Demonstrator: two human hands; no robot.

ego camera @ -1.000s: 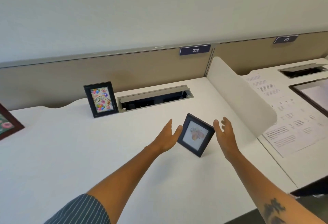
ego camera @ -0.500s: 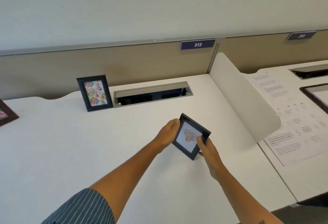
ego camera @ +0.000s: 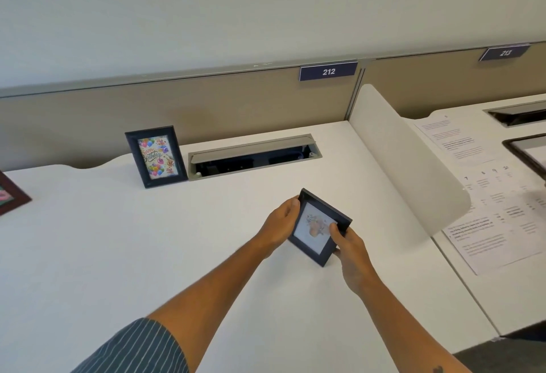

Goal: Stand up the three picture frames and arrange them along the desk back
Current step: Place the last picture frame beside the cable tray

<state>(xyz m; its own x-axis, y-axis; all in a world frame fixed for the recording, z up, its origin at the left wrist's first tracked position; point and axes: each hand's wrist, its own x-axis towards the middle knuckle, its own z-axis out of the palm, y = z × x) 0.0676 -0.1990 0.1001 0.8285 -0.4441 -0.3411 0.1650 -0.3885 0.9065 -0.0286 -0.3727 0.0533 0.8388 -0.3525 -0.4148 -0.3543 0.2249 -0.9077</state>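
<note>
Three picture frames counted on the white desk (ego camera: 88, 254). At far left edge, red-brown frame (ego camera: 11, 195), partly cut off. Upright at desk back, dark birthday frame (ego camera: 156, 156), balloons and lettering showing. Just right of it, open cable tray (ego camera: 254, 155), dark inside, contents unclear. Mid-desk, small dark frame (ego camera: 317, 229) with pale orange picture, tilted, gripped by left hand (ego camera: 279, 223) and right hand (ego camera: 348, 247) at opposite edges. Beyond white divider (ego camera: 407, 166), printed papers (ego camera: 487, 201).
</note>
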